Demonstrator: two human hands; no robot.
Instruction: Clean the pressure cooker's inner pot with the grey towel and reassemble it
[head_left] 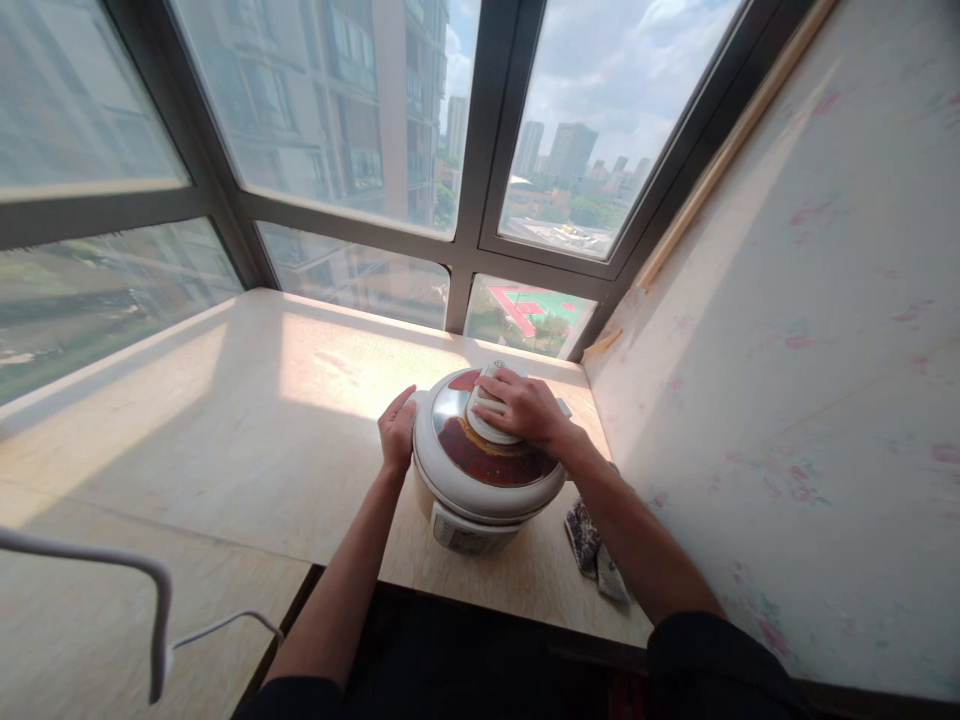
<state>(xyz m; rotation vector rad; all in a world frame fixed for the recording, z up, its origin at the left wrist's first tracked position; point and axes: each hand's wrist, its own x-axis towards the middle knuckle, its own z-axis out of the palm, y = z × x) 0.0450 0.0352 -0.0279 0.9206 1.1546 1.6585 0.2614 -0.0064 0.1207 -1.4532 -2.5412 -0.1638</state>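
Observation:
A white electric cooker (424, 490) stands on the sill in front of me, its control panel (472, 535) facing my body. Its round lid (495, 468) has a dark red-brown, shiny top and sits on the body. My right hand (517, 403) is wrapped over the white lid handle (486, 420) in the middle. At the cooker's left side, my left hand (397, 428) grips the side handle, which is mostly hidden by the fingers. The right side handle (564, 407) shows partly behind my right wrist.
Dark, patterned cloths (589, 545) lie right of the cooker, partly under my right forearm. A floral-papered wall (787, 400) bounds the right side. Framed windows (360, 120) rise behind the marble-look sill (225, 430). A grey-white bent tube (90, 555) crosses the lower left, near a thin cable (225, 620).

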